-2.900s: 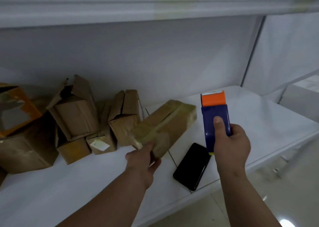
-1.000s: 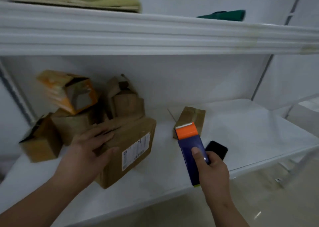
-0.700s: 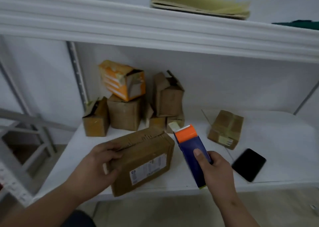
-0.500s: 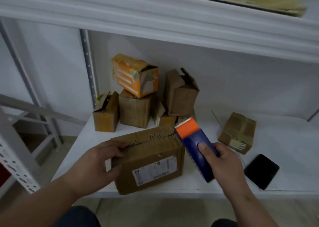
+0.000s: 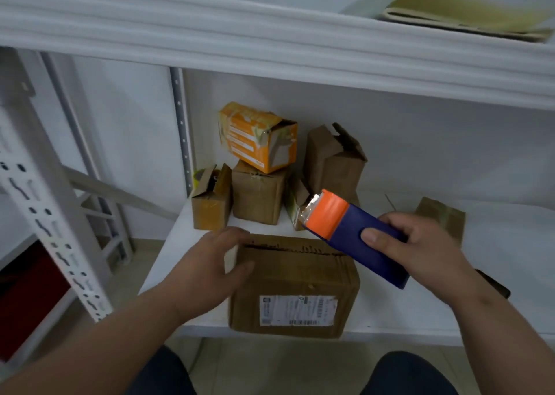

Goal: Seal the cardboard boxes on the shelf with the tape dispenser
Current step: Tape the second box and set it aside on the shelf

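From my head view, my right hand (image 5: 420,253) is clamped round the dispenser (image 5: 357,238), thumb on its blue side, orange nose tilted up and away from me with a curl of tape at the tip. It hovers just above the far right corner of the box (image 5: 294,286), not touching it. My left hand (image 5: 210,262) curls round the box's left end, fingers over the top edge and thumb on the near face, steadying it.

The box sits right under my grip at the shelf lip (image 5: 420,331), its labelled face flush with the edge. I judge that a hard pull of tape toward me could drag it off the lip if my left hand slackens. The top seam looks ragged, so tape may bridge rather than bond. The loose tape end could fold onto itself before it lands.

Beyond the dispenser nose the pile (image 5: 258,196) crowds close, so little run-out that way. To my right the shelf is open up to a taped box (image 5: 441,217). Overhead, the upper shelf (image 5: 270,52) limits lift
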The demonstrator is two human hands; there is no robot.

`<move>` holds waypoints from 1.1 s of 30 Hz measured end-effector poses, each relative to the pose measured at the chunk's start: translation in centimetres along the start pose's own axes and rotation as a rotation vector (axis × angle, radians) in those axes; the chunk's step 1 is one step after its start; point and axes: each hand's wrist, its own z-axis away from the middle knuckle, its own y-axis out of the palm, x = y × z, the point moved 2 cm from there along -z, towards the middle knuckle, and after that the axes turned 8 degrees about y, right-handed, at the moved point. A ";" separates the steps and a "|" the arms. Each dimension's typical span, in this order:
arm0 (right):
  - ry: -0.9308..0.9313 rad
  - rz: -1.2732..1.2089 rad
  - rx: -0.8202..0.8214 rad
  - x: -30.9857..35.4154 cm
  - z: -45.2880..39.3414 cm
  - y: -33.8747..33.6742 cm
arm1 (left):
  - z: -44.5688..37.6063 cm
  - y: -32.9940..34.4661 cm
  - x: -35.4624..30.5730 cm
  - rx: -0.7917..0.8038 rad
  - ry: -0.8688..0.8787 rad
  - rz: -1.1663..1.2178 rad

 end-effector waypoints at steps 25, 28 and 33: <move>-0.136 -0.035 0.184 2.2 3.1 2.2 | 0.0 -0.9 -4.4 0.005 -0.308 0.831; -0.148 -0.041 0.204 2.1 2.8 2.4 | -0.4 -0.6 -4.4 -0.011 -0.327 0.843; -0.166 -0.017 0.234 1.9 2.3 2.6 | -1.0 -0.1 -4.0 -0.044 -0.378 0.789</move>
